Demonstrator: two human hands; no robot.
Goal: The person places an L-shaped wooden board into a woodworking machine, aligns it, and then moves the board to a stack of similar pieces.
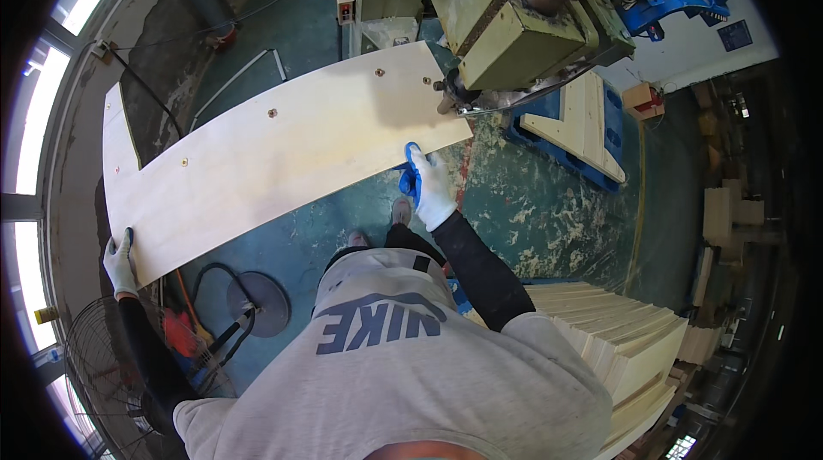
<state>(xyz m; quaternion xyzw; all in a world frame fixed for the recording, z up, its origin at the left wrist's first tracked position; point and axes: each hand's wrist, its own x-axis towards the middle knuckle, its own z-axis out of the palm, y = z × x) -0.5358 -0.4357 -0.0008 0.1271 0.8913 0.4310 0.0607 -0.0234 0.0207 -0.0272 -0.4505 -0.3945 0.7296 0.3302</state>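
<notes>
A large pale plywood panel (pixel 257 168) with one long curved edge and a notched left end spans the space in front of me. Several small metal inserts (pixel 273 113) sit in holes in it. My left hand (pixel 120 264), in a white glove with dark fingertips, grips the panel's near left corner. My right hand (pixel 431 187), in a white and blue glove, pinches the near edge toward the right end. That right end lies under the nose (pixel 454 93) of a green machine (pixel 523 44); whether they touch I cannot tell.
A stack of cut wooden panels (pixel 617 331) stands at my lower right. Farther right, more boards (pixel 579 130) lie on a blue pallet (pixel 610 126). A wire-guard fan (pixel 103 357) and a round grey base (pixel 259 304) stand at lower left. Wood shavings litter the green floor (pixel 549 220).
</notes>
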